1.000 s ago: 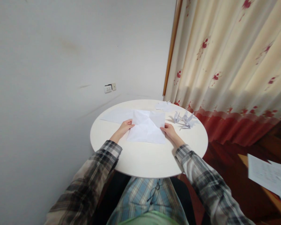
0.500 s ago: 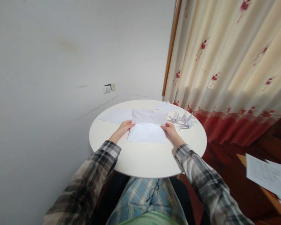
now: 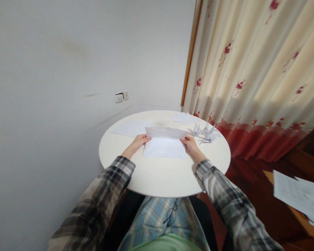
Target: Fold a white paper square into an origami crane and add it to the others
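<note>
A white sheet of paper (image 3: 164, 148) lies on the round white table (image 3: 157, 177), its far part raised along a crosswise crease. My left hand (image 3: 140, 140) pinches the left edge near the crease, thumb on top. On the opposite edge my right hand (image 3: 188, 142) grips the paper in the same way. Just beyond my right hand stand several folded paper cranes (image 3: 208, 133). Another white sheet (image 3: 131, 128) lies flat behind my left hand.
More white paper pieces (image 3: 181, 117) lie at the table's far edge. A wall with a socket (image 3: 118, 98) borders the left side; a flowered curtain (image 3: 246, 69) hangs at the right. Written papers (image 3: 295, 191) rest on a wooden surface at the lower right.
The raised far part of the paper has tilted and looks shorter from here. Both hands keep their hold at nearly the same spots.
</note>
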